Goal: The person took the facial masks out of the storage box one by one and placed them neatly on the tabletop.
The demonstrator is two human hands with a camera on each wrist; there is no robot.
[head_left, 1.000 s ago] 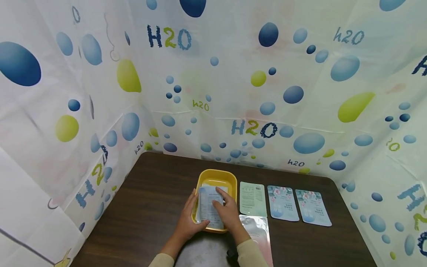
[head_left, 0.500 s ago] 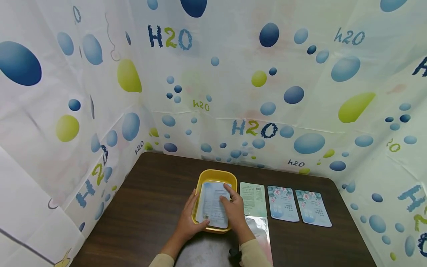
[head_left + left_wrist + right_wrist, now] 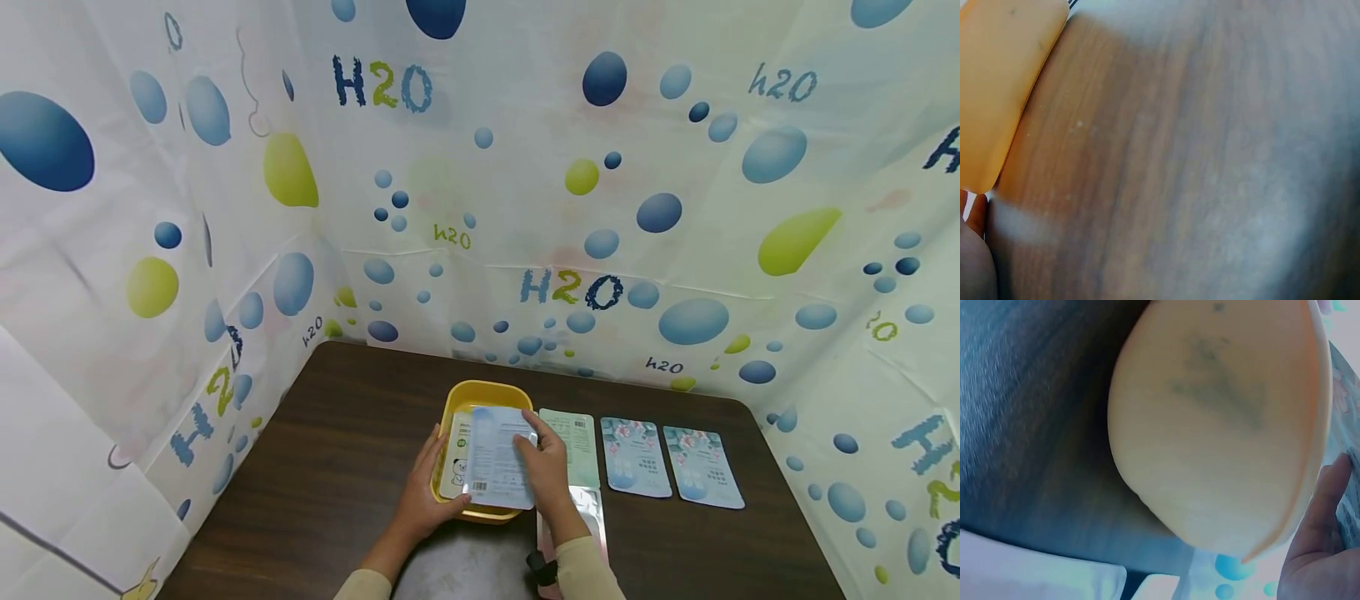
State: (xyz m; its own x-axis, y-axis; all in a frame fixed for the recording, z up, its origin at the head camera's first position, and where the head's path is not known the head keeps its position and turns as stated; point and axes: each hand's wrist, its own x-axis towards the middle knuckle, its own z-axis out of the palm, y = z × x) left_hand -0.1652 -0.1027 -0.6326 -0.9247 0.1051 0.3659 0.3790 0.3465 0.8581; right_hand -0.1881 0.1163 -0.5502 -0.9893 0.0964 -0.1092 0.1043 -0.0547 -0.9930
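In the head view a yellow plastic tray [image 3: 480,390] stands on the dark wooden table. My left hand [image 3: 422,492] holds its left side, the thumb over the near corner. With my right hand [image 3: 551,475] I pinch the right edge of a pale blue printed packet [image 3: 495,454], thumb on top, over the tray's right part. Beneath it a white and green packet with a cartoon bear [image 3: 455,467] shows in the tray. The left wrist view catches only a bit of the left hand [image 3: 975,269] against the tray. In the right wrist view the tray's outer wall hides most of the packet.
Right of the tray lie a pale green packet [image 3: 577,454], a silver-pink packet [image 3: 591,508] below it, and two blue floral packets [image 3: 636,458] side by side. A bubble-print curtain [image 3: 510,192] borders the table's back and sides. Bare table [image 3: 360,425] extends left of the tray.
My right hand has slid rightward with the pale blue packet, which now uncovers the bear packet at the tray's left. The left hand and the tray stay in place.
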